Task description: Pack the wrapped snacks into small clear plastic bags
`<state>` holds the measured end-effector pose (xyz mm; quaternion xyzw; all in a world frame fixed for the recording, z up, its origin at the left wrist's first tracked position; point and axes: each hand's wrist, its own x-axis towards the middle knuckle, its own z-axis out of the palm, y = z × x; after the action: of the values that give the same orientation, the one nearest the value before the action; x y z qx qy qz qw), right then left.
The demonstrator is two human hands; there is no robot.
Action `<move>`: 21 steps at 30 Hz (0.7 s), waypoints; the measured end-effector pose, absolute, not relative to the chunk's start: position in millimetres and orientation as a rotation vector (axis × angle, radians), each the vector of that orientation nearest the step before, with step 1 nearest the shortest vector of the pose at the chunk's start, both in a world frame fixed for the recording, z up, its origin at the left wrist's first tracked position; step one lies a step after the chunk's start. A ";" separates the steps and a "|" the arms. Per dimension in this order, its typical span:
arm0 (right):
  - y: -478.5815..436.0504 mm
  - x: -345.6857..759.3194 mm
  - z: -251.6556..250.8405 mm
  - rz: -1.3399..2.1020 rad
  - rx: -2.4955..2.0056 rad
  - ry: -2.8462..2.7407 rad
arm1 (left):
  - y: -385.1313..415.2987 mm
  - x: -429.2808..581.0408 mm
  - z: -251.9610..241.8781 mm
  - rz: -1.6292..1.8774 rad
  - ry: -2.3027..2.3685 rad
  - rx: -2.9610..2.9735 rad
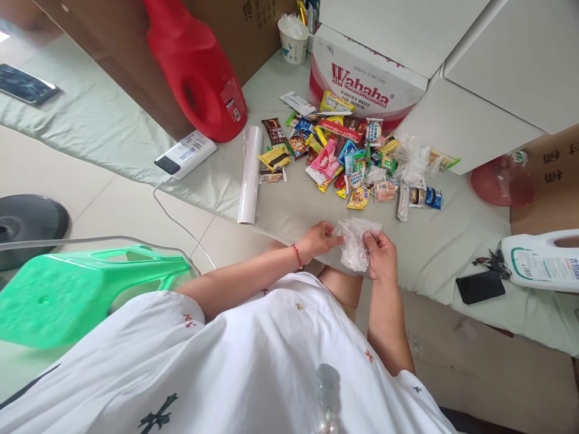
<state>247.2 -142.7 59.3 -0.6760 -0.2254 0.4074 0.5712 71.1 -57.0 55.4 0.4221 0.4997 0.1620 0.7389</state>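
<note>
On my remote feed I've got one cloth-covered table [296, 199], one Wahaha carton [357, 90] at the back, one heap of snack packets [332, 154] (too overlapped for me to count), one red jug [192, 66], and one white roll [250, 175] whose end reaches the near edge. My left hand [318, 242] and right hand [382, 255] each pinch a side of one crumpled clear plastic piece [354, 247], around that edge, in front of the heap. Room-wise, there's bare cloth right of my right hand, plus a patch between roll and left hand.
</note>
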 end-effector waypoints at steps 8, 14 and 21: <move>-156.0 280.5 61.6 1.082 -1.630 -0.464 | -37.6 55.1 61.9 0.382 0.660 0.592; -162.9 270.8 63.2 0.552 -1.763 -0.593 | -39.6 57.7 68.9 0.431 0.599 0.486; -167.5 242.8 69.9 0.568 -1.879 -0.882 | -45.4 65.2 63.9 0.562 0.585 0.452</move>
<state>242.8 -167.5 69.9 -0.7683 -0.3607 0.2323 0.4750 65.2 -45.4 63.9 0.2178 0.2822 0.2709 0.8942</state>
